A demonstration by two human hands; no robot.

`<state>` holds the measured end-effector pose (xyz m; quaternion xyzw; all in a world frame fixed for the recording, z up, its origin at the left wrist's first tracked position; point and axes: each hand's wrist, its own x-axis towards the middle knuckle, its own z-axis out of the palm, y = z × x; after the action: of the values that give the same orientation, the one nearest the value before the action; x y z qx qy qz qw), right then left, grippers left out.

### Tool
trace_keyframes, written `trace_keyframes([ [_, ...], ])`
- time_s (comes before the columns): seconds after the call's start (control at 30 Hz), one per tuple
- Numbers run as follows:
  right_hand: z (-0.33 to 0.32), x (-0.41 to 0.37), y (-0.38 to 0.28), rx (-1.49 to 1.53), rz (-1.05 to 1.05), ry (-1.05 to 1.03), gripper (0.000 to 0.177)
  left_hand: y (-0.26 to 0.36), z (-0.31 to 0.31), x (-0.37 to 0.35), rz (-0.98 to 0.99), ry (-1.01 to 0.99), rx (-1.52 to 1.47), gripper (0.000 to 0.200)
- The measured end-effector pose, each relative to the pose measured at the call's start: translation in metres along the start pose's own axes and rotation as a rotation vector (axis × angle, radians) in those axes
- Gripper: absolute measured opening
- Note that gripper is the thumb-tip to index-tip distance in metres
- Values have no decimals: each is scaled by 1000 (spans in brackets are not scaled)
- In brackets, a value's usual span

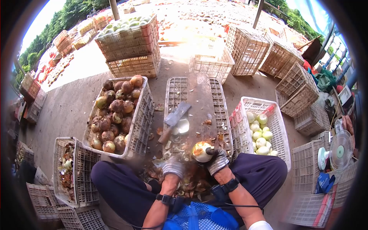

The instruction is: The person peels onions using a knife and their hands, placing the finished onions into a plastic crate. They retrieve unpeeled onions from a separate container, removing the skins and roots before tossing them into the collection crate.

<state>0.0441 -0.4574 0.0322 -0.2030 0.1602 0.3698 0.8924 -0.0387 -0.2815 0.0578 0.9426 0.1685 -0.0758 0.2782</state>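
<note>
My right hand (217, 161), in a striped glove with dark fingertips, grips a partly peeled onion (201, 151) over the near end of a wooden board (200, 111). White flesh and some brown skin show on the onion. My left hand (173, 167), also in a striped glove, is just left of it and apart from it; motion smears its fingers. A cleaver (178, 114) with a wooden handle lies farther up, its handle towards me. Beside its blade is a pale white piece (183, 125). Onion skins (191, 180) lie between my legs.
On the left stands a crate (143, 119) of unpeeled onions, with a crate of scraps (78, 172) nearer. A crate (281, 134) of peeled onions is on the right. Stacked crates (132, 46) stand ahead; a fan (340, 151) is at far right.
</note>
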Motion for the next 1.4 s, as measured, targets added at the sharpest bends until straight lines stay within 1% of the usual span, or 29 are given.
trace_keyframes([
  [0.03, -1, 1, -3, -7, 51, 6, 52, 3, -4, -4, 8, 53, -47, 22],
  [0.1, -6, 6, -4, -43, -34, 33, 50, 4, -4, -14, 22, 138, -187, 24],
  [0.2, -7, 7, -4, -73, -86, 64, 46, -7, 11, -20, 299, 240, -134, 26],
  [0.23, -1, 6, -4, -77, -95, 71, 45, -6, 14, -17, 299, 219, -87, 28],
  [0.33, 18, -5, -7, -59, -35, 89, 40, -2, 16, -11, 188, 93, 28, 26],
  [0.43, 14, -1, -4, -61, -58, 79, 40, -5, 17, -9, 183, 103, 14, 24],
  [0.53, 7, 4, -3, -39, -70, 62, 39, -6, 17, -13, 262, 180, -53, 23],
  [0.73, 7, 2, -4, -40, -25, 19, 40, -13, 25, -11, 316, 273, -160, 23],
  [0.83, 2, 4, -2, -18, -24, 51, 41, -9, 20, -11, 263, 199, -66, 21],
  [0.93, -7, 7, -1, -73, -35, 128, 41, -4, 17, -6, 108, 115, 33, 21],
  [1.03, -11, 9, 1, -112, -82, 119, 41, 2, 11, -1, -13, -37, 71, 20],
  [1.13, -19, 12, -2, -80, -27, 97, 42, 10, 4, 3, -77, -138, 108, 21],
  [1.33, -30, 17, -1, -73, -27, 87, 46, 0, 15, 6, -83, -193, 65, 28],
  [1.4, -33, 18, 0, -150, -45, 117, 46, -6, 21, 6, -68, -189, 43, 28],
])
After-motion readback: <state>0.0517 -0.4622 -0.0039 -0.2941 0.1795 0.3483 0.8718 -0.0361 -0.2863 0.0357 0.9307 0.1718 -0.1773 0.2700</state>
